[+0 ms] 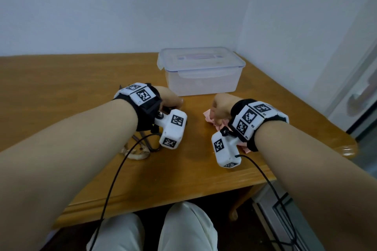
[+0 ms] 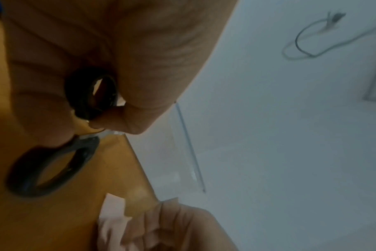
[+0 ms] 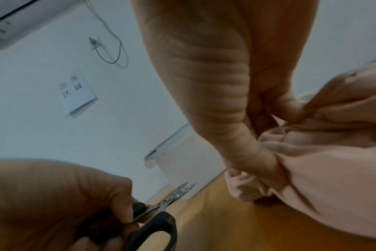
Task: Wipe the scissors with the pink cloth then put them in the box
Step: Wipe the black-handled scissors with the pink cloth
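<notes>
Nearest to us, pale trousered knees (image 1: 183,228) tuck under the edge of the wooden surface (image 1: 61,91), with black cables (image 1: 114,179) trailing back from the wrist cameras. Just past the left forearm lies a small heap of odds and ends (image 1: 138,152), too hidden to name. Now the hands: the left hand (image 1: 170,98) is curled tight round the black-handled scissors (image 3: 159,219), fingers wrapped about one loop while the other loop hangs free below, and the short steel blades poke out toward the box. The scissors are up off the wood, held in that fist. Across a small gap, the right hand (image 1: 221,108) bunches the pink cloth (image 1: 214,123), fingers and thumb pinching a gathered fold, the rest of the fabric spilling down onto the surface beneath the wrist. Cloth and blades are apart. Beyond both hands, near the far corner by the white wall (image 1: 122,6), sits the clear plastic box (image 1: 202,73), its lid resting on top.
</notes>
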Demonstrator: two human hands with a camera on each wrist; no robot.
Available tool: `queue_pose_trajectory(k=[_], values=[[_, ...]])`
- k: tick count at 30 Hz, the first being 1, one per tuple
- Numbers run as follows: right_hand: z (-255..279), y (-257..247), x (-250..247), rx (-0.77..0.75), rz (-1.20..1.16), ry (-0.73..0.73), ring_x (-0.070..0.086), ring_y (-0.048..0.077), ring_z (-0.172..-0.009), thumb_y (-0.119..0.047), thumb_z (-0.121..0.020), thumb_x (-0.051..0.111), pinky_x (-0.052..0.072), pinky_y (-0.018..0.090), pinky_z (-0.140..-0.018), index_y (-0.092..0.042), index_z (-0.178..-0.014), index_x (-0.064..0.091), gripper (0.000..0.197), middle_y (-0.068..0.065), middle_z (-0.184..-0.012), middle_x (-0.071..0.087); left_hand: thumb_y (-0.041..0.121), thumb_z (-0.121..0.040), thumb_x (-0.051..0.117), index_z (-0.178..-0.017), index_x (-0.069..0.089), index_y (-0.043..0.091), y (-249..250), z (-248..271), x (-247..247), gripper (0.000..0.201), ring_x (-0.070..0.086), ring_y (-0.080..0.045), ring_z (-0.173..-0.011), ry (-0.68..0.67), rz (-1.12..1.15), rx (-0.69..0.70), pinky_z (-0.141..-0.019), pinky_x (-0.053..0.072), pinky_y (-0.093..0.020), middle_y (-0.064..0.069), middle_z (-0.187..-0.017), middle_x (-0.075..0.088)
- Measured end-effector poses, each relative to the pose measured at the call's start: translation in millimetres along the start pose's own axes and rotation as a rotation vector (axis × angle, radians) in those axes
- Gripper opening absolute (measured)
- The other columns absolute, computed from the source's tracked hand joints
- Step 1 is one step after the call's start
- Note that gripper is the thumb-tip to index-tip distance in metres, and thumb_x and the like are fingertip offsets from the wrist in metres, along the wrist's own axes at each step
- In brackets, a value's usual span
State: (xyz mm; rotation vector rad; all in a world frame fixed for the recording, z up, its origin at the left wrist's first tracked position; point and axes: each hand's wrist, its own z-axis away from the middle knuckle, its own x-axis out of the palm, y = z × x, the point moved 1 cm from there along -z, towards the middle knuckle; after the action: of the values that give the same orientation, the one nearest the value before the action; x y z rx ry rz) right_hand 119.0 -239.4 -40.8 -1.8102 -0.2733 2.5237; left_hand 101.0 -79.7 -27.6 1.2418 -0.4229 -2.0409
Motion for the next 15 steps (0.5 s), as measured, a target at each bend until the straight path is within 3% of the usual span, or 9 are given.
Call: queue_pose_trajectory(k=[1, 2, 4, 6, 8, 11, 13, 15], values=[[1.1, -0.4, -2.7, -0.018, -0.057, 0.042, 0.060, 0.025, -0.099, -0.010, -0.084, 0.067, 0.051, 0.034, -0.081, -0.005, -0.111, 0.062, 0.027, 0.009, -0.109, 0.064, 0.008, -0.098, 0.045, -0.119, 0.053, -0.002, -3.0, 1.9, -3.2, 0.024, 0.041, -0.023, -0.059, 0.011, 0.060, 0.005, -0.050, 0.040, -0.030, -0.019, -0.103, 0.059], [1.9, -1.7, -5.4, -0.041, -0.110, 0.082, 0.060, 0.025, -0.100, -0.010, -0.085, 0.066, 0.051, 0.035, -0.083, -0.007, -0.109, 0.064, 0.024, 0.009, -0.110, 0.064, 0.005, -0.097, 0.045, -0.112, 0.054, -0.002, -5.1, 2.9, -7.3, 0.019, 0.043, -0.024, -0.060, 0.015, 0.125, 0.016, -0.050, 0.043, -0.029, -0.019, -0.094, 0.058], [4.5, -5.4, -10.9, -0.087, -0.187, 0.142, 0.060, 0.022, -0.101, -0.014, -0.086, 0.066, 0.050, 0.036, -0.091, -0.015, -0.105, 0.068, 0.019, 0.004, -0.110, 0.065, -0.003, -0.091, 0.046, -0.093, 0.053, -0.001, -11.4, 5.5, -15.7, 0.007, 0.050, -0.026, -0.067, 0.014, 0.264, 0.015, -0.066, 0.049, -0.036, -0.017, -0.083, 0.054], [8.7, -10.5, -15.3, -0.125, -0.206, 0.184, 0.059, 0.017, -0.097, -0.019, -0.086, 0.068, 0.049, 0.033, -0.091, -0.018, -0.102, 0.071, 0.017, 0.000, -0.102, 0.066, -0.005, -0.090, 0.049, -0.093, 0.055, -0.003, -19.5, 8.2, -22.6, 0.006, 0.057, -0.028, -0.060, -0.013, 0.380, 0.011, -0.076, 0.053, -0.041, -0.018, -0.073, 0.059], [13.6, -17.3, -18.6, -0.154, -0.239, 0.215, 0.058, 0.014, -0.090, -0.019, -0.085, 0.070, 0.045, 0.028, -0.081, -0.016, -0.099, 0.072, 0.015, 0.000, -0.094, 0.064, -0.005, -0.092, 0.049, -0.088, 0.055, -0.002, -27.6, 15.2, -27.1, 0.008, 0.058, -0.025, -0.052, -0.045, 0.474, 0.026, -0.068, 0.055, -0.036, -0.018, -0.068, 0.059], [18.1, -27.9, -20.3, -0.151, -0.359, 0.231, 0.058, 0.016, -0.076, -0.009, -0.085, 0.068, 0.044, 0.026, -0.067, -0.011, -0.096, 0.068, 0.012, 0.003, -0.084, 0.062, -0.006, -0.093, 0.046, -0.081, 0.053, 0.000, -43.3, 21.6, -31.4, 0.015, 0.053, -0.023, -0.058, -0.059, 0.550, 0.052, -0.058, 0.050, -0.031, -0.016, -0.072, 0.055], [18.8, -34.3, -17.1, -0.125, -0.550, 0.176, 0.057, 0.015, -0.056, -0.002, -0.088, 0.060, 0.045, 0.026, -0.052, -0.006, -0.094, 0.063, 0.007, 0.006, -0.068, 0.060, -0.004, -0.092, 0.048, -0.082, 0.053, 0.001, -53.4, 24.7, -32.7, 0.013, 0.048, -0.021, -0.058, -0.069, 0.587, 0.053, -0.054, 0.046, -0.028, -0.015, -0.073, 0.052], [21.1, -44.5, -13.0, -0.115, -0.753, 0.062, 0.060, 0.013, -0.048, 0.002, -0.093, 0.052, 0.049, 0.024, -0.049, -0.005, -0.091, 0.056, 0.008, 0.009, -0.065, 0.061, 0.001, -0.092, 0.052, -0.080, 0.054, 0.002, -61.9, 28.2, -33.8, 0.012, 0.046, -0.019, -0.057, -0.062, 0.646, 0.053, -0.049, 0.043, -0.025, -0.011, -0.069, 0.050]])
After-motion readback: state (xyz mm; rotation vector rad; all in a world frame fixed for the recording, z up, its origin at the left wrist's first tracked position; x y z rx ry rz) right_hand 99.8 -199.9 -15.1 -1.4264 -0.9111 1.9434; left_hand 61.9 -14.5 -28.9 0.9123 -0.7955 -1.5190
